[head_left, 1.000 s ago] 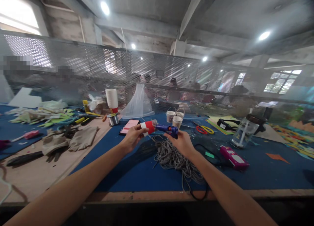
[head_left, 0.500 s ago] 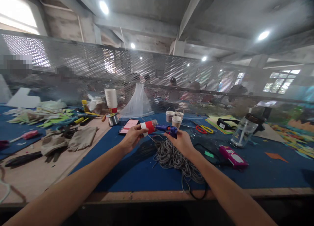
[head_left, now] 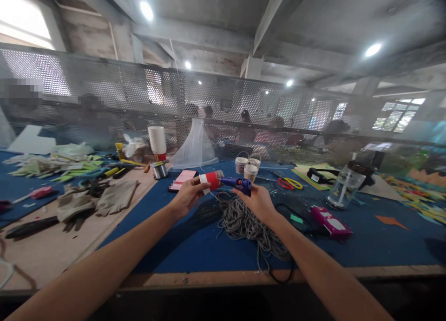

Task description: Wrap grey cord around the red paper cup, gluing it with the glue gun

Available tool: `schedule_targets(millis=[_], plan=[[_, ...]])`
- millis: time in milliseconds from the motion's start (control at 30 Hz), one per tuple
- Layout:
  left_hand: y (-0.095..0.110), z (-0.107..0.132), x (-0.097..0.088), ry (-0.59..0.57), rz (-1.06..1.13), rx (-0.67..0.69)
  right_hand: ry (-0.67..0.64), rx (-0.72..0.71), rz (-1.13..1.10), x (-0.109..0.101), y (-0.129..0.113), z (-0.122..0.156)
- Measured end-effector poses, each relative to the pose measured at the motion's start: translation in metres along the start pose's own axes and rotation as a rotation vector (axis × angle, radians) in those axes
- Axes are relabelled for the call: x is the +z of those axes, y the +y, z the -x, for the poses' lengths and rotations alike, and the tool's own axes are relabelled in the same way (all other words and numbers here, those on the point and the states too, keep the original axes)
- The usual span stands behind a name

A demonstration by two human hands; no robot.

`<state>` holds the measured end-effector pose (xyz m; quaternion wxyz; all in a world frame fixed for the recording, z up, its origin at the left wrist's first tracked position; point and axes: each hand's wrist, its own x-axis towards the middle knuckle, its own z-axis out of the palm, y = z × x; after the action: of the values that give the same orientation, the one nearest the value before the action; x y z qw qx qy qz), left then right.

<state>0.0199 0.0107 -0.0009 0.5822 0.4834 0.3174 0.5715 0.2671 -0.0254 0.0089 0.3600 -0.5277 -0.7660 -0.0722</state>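
Observation:
My left hand (head_left: 188,195) grips a red and white paper cup (head_left: 210,180), tilted on its side above the table; the far end of the cup is blurred. In my right hand (head_left: 258,201) is a blue hot glue gun (head_left: 237,183), its front end pointing left at the cup. I cannot tell whether the nozzle touches the cup. Below both hands lies a tangled heap of grey cord (head_left: 240,219). Just behind the glue gun stand small white buckets (head_left: 250,172) with thin handles. A phone with a pink screen (head_left: 184,179) lies behind my left hand.
Red and yellow scissors (head_left: 291,183), a magenta box (head_left: 331,223) and a clear bottle (head_left: 345,186) are to the right. Leftward lie work gloves (head_left: 116,198), a wire spool (head_left: 160,170) and stacked paper cups (head_left: 156,140). A perforated metal screen (head_left: 223,93) runs behind the table.

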Motion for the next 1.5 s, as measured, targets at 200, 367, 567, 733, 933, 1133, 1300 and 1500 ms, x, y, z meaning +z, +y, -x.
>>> schedule_targets(millis=[200,367,567,733,933,1133,1300,1500], plan=[[0.0012,0.0004,0.001,0.01,0.003,0.005,-0.001,-0.007,0.007,0.0002,0.0002,-0.0001],[0.0018,0.0011,0.0013,0.007,-0.006,0.014,-0.014,0.004,0.023,-0.0023,-0.002,-0.0002],[0.0005,-0.0006,-0.0015,0.002,-0.002,0.01,-0.007,-0.002,0.033,-0.0009,-0.0011,-0.0001],[0.0007,-0.0015,-0.003,0.001,0.01,0.004,-0.007,-0.009,0.022,0.0004,0.001,0.0008],[0.0044,0.0012,-0.0004,0.02,0.01,0.002,-0.01,-0.011,-0.016,-0.0003,0.0013,0.001],[0.0051,-0.0003,-0.0018,0.021,0.021,0.001,-0.014,-0.009,-0.021,-0.0003,0.001,0.0011],[0.0039,-0.0019,-0.0037,0.013,0.027,0.004,-0.031,-0.003,-0.024,-0.0011,0.0004,0.0012],[0.004,-0.0018,-0.0038,0.01,0.043,0.005,-0.03,-0.009,-0.04,-0.0012,0.0002,0.0016]])
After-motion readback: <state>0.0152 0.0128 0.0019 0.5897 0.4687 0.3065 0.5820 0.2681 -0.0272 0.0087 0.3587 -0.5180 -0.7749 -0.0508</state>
